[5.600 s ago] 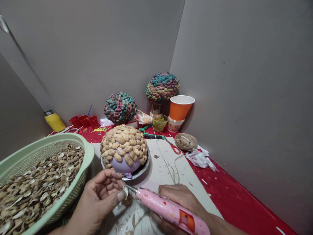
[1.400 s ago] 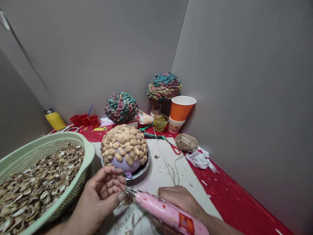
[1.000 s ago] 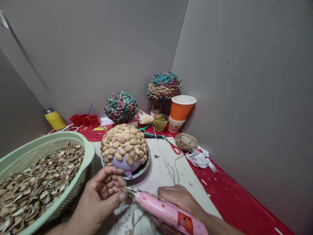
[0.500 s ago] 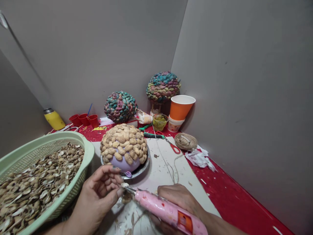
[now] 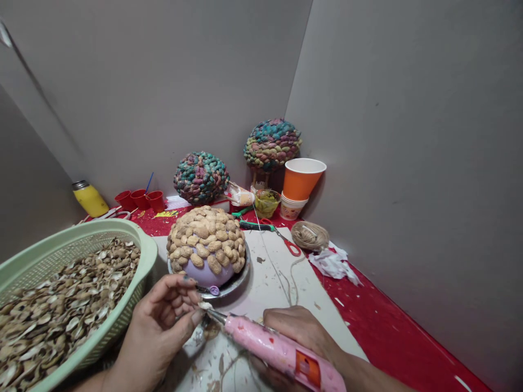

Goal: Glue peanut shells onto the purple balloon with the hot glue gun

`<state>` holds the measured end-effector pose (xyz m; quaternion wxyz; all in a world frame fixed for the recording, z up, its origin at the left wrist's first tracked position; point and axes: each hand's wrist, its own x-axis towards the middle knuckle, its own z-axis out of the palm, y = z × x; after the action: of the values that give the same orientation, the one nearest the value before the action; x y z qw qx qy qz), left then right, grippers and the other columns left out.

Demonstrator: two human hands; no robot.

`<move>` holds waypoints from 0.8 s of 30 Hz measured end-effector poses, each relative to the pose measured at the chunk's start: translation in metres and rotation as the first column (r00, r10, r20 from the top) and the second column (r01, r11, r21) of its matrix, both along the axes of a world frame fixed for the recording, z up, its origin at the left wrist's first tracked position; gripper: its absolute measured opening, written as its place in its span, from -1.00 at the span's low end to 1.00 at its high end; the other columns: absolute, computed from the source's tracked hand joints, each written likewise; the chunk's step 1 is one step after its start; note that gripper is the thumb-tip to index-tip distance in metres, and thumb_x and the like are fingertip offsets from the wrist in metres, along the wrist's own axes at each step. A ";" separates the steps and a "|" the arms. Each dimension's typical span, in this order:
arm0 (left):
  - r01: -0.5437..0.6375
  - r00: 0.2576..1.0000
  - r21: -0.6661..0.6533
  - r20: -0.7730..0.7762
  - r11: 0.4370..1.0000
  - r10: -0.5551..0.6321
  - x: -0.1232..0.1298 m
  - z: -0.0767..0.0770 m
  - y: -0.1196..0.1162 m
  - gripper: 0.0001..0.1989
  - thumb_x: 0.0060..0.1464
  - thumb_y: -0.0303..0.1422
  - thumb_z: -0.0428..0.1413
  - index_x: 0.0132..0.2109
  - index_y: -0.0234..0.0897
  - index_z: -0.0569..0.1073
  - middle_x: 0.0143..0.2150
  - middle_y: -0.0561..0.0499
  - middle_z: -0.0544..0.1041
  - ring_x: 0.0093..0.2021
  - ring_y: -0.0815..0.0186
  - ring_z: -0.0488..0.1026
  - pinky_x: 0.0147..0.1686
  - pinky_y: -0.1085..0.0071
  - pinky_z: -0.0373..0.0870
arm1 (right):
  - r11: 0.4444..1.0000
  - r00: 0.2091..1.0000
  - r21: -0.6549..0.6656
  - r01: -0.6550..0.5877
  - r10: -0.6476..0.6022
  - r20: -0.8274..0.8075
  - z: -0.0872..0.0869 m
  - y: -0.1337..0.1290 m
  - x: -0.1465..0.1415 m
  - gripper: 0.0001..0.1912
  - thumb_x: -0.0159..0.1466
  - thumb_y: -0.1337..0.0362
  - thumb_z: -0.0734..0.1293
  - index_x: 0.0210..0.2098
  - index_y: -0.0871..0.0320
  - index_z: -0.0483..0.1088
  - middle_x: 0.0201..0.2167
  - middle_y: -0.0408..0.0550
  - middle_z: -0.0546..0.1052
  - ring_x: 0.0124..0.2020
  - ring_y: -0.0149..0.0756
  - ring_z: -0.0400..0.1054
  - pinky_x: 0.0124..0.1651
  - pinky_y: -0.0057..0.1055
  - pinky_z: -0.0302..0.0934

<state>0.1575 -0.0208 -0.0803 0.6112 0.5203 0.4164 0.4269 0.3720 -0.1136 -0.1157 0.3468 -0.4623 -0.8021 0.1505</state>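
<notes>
My right hand (image 5: 300,332) is wrapped round a pink hot glue gun (image 5: 278,345), its metal nozzle pointing to the left. At the nozzle's tip a small pale peanut shell (image 5: 205,306) is pinched by my left hand (image 5: 167,316), the thumb below and the curled fingers above. Just beyond stands a purple balloon (image 5: 208,273), its upper part covered in peanut shells (image 5: 206,239) and its knotted end facing me. It rests in a round metal dish (image 5: 239,280).
At left a green basket (image 5: 149,253) holds many peanut shells. Behind are two coloured shell-covered balls (image 5: 201,177), red cups (image 5: 155,201), a yellow jar (image 5: 90,200) and an orange paper cup (image 5: 302,182). Red-handled scissors (image 5: 293,247) and twine (image 5: 309,236) lie right of the dish.
My left hand has shifted very slightly left with the shell at the nozzle tip. The glue gun stays nearly in place.
</notes>
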 end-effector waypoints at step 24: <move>0.041 0.997 0.002 0.066 0.999 -0.041 -0.002 -0.003 0.001 -0.64 -0.22 -0.37 0.41 -0.25 -0.28 0.47 -0.42 0.04 0.55 -0.38 0.40 0.49 -0.34 0.57 0.49 | 0.999 0.999 -0.038 -0.037 0.038 0.030 0.001 -0.002 0.001 -0.74 0.29 0.26 0.13 -0.48 0.13 -0.05 -0.58 -0.24 0.14 -0.60 -0.46 0.03 -0.47 -0.45 -0.09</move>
<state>0.1556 -0.0197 -0.0837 0.6330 0.5146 0.3850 0.4315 0.3731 -0.1157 -0.1143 0.3228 -0.4560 -0.8128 0.1651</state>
